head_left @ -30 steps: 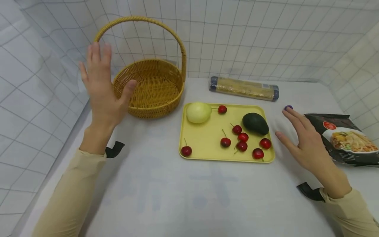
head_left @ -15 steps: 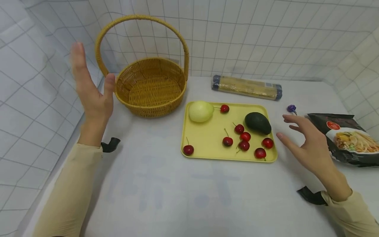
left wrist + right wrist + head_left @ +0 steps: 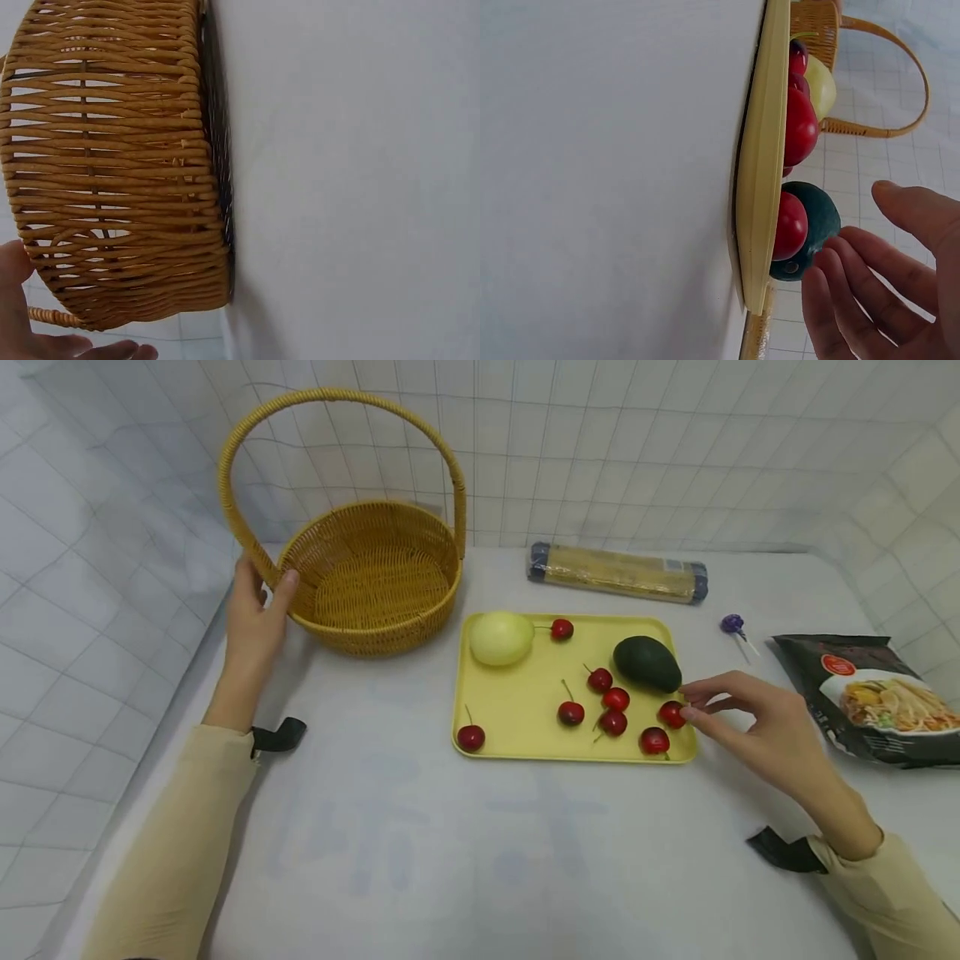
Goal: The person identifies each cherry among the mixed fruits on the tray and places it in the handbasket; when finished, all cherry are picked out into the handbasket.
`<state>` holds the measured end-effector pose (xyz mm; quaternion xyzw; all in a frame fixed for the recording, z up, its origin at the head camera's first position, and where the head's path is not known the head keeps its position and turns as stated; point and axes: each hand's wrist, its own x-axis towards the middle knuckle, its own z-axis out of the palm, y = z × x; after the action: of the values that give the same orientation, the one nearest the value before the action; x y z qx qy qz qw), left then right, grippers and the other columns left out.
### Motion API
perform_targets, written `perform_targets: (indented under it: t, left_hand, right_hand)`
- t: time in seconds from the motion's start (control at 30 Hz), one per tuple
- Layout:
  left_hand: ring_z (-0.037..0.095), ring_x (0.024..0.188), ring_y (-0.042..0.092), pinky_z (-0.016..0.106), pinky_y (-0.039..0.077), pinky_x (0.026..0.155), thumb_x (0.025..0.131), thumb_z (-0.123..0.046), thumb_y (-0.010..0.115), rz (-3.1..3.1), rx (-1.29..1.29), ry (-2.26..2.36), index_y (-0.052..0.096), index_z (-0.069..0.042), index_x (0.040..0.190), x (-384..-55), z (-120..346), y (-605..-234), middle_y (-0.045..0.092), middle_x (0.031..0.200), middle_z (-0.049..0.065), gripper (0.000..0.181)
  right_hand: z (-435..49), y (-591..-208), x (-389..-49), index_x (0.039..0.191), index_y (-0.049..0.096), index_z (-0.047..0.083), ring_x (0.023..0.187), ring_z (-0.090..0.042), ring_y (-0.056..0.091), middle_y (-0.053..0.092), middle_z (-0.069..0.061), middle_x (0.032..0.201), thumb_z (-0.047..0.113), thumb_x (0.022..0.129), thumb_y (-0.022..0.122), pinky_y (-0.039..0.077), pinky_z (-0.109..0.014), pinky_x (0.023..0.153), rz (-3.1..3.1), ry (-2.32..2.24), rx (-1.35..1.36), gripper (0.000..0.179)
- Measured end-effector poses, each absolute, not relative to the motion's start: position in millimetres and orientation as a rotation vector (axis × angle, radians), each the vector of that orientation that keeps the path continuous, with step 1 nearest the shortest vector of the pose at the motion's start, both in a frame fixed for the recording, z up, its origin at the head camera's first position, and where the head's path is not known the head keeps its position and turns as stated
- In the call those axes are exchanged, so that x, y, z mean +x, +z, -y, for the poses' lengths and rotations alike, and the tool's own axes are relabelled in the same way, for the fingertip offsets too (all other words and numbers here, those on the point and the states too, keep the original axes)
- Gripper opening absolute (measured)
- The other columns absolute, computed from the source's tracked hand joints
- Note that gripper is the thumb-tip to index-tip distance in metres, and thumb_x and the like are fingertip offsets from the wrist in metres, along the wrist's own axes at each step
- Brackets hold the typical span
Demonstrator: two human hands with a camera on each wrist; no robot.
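In the head view my left hand (image 3: pixel 255 631) is at the left side of a wicker basket (image 3: pixel 375 628), the foot of its handle between thumb and fingers. The left wrist view shows the thumb (image 3: pixel 13 262) at the basket's rim and the fingers spread below the handle. My right hand (image 3: pixel 761 727) reaches over the right edge of a yellow tray (image 3: pixel 517 718), fingertips right at a red cherry (image 3: pixel 671 714). In the right wrist view its thumb (image 3: pixel 911 206) stands apart from the fingers, beside that cherry and a dark green avocado (image 3: pixel 821 214).
The tray also bears a pale green round fruit or vegetable (image 3: pixel 501 638) and several cherries, one cherry (image 3: pixel 471 737) in its front left corner. Behind it lies a wrapped golden roll (image 3: pixel 618 573). A purple lollipop (image 3: pixel 732 624) and a black noodle packet (image 3: pixel 870 702) lie to the right.
My left hand has come down from the air beside the basket to its rim and handle foot. My right hand has moved left from beside the tray to the cherry at its right edge.
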<state>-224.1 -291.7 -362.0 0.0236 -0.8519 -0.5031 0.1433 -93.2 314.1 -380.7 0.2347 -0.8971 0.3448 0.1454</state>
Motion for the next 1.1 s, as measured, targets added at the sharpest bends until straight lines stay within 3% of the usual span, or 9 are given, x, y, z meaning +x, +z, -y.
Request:
perform_targets:
  t: [0.17,0.27,0.4,0.53,0.7,1.1]
  left_hand:
    - [0.018,0.162,0.019,0.034,0.017,0.130,0.108,-0.040,0.054,2.438,0.082,-1.700,0.011,-0.026,0.171,-224.0,297.8,-366.3,0.015,0.177,0.006,0.077]
    - [0.017,0.162,0.017,0.028,0.016,0.128,0.108,-0.032,0.057,2.356,0.086,-1.868,0.009,-0.028,0.171,-224.6,299.0,-370.8,0.011,0.178,0.003,0.079]
    - [0.016,0.161,0.022,0.020,0.019,0.124,0.106,-0.021,0.059,2.188,0.034,-2.039,0.018,-0.028,0.170,-229.2,298.3,-378.8,0.018,0.176,0.004,0.076]
    - [0.022,0.156,0.030,0.023,0.024,0.122,0.106,-0.007,0.056,1.937,-0.032,-2.271,0.035,-0.025,0.162,-235.0,292.6,-386.1,0.028,0.172,0.007,0.063]
    - [0.021,0.149,0.034,0.026,0.025,0.116,0.102,0.007,0.051,1.671,-0.041,-2.441,0.048,-0.020,0.150,-236.4,288.5,-392.0,0.035,0.166,0.002,0.054]
    - [0.027,0.152,0.034,0.027,0.033,0.116,0.099,0.007,0.050,1.736,-0.060,-2.340,0.044,-0.019,0.159,-237.4,289.2,-397.4,0.035,0.169,0.002,0.065]
  right_hand:
    - [-311.3,-377.2,-98.8,0.118,0.077,0.015,0.093,-0.003,0.071,0.078,0.003,0.112,-0.009,0.075,0.089,0.053,-0.012,0.084,2.620,1.041,0.843,0.051]
    - [-310.9,-375.6,-99.8,0.118,0.078,0.017,0.090,-0.004,0.070,0.077,0.005,0.112,-0.006,0.076,0.090,0.054,-0.013,0.080,2.652,1.007,0.854,0.049]
    - [-310.7,-377.7,-98.8,0.114,0.079,0.016,0.084,-0.004,0.069,0.075,0.005,0.110,-0.004,0.073,0.093,0.053,-0.013,0.076,2.643,0.910,0.827,0.048]
    - [-311.9,-381.8,-95.5,0.112,0.080,0.018,0.081,-0.004,0.068,0.073,0.007,0.110,-0.003,0.071,0.094,0.052,-0.012,0.075,2.644,0.870,0.789,0.048]
    - [-310.7,-384.0,-95.4,0.115,0.080,0.019,0.081,-0.005,0.068,0.071,0.007,0.111,-0.002,0.072,0.094,0.052,-0.012,0.075,2.659,0.846,0.802,0.050]
    - [-307.5,-383.1,-94.0,0.116,0.079,0.018,0.081,-0.011,0.071,0.074,0.003,0.114,0.000,0.068,0.096,0.049,-0.010,0.077,2.725,0.650,0.779,0.054]
